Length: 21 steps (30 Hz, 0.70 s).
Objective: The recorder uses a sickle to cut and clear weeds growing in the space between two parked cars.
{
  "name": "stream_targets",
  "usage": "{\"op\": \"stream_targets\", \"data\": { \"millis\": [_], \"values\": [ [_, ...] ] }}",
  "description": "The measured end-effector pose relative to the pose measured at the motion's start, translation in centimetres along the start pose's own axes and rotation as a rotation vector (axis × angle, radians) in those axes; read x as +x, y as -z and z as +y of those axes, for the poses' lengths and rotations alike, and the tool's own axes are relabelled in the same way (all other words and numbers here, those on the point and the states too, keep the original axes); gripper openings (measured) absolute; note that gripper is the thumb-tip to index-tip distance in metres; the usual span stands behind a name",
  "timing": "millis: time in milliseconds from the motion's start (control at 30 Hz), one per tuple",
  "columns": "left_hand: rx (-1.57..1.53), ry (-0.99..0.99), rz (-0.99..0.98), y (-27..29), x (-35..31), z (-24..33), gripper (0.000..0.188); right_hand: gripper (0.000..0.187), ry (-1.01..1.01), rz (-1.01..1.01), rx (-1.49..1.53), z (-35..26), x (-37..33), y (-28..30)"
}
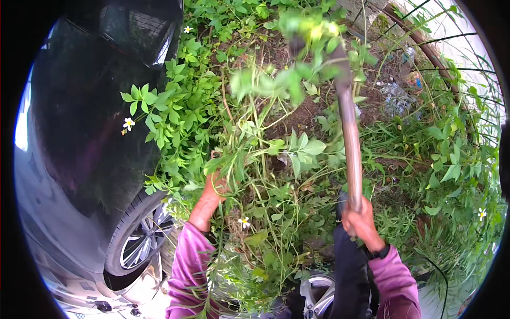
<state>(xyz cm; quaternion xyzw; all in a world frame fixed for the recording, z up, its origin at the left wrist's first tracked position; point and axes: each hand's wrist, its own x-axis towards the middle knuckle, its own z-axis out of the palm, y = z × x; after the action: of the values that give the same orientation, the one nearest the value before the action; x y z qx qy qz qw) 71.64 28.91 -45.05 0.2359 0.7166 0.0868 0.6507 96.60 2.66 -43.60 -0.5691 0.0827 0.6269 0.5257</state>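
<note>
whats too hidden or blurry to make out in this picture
All in the head view:
Left hand: its grip is hidden by leafy weeds.
Tool head on the wooden handle in the right hand: blurred, partly behind leaves.
Dark car: cut off by the fisheye rim.
Silver spoked wheel: cut off by the bottom edge.
Pale litter: too small to identify.

The left hand was partly covered by leaves, and its grip could not be made out. The tool head was blurred and half hidden by smeared sprigs. The car was cut off by the view's rim, the pink sleeves by the lower edge. A colourful scrap was too small to be identified.
</note>
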Motion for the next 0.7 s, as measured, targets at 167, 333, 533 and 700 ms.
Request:
{"op": "stream_targets", "data": {
  "millis": [167,333,533,700],
  "values": [
    [0.545,-0.268,-0.147,1.6,1.2,-2.2,0.026,0.019,0.02,-0.056,-0.094,2.4,11.0,-6.1],
    [0.58,-0.227,-0.17,5.4,-1.5,-2.5,0.027,0.028,-0.247,-0.211,-0.223,8.9,9.7,-4.9],
    [0.546,-0.097,-0.055,5.6,-4.2,-2.9,0.036,0.025,-0.3,-0.257,-0.122,10.7,10.8,-4.8],
    [0.48,-0.013,-0.049,2.6,-3.6,-1.7,0.042,0.019,-0.249,0.026,-0.125,17.8,13.2,-5.8]
  ]
}}
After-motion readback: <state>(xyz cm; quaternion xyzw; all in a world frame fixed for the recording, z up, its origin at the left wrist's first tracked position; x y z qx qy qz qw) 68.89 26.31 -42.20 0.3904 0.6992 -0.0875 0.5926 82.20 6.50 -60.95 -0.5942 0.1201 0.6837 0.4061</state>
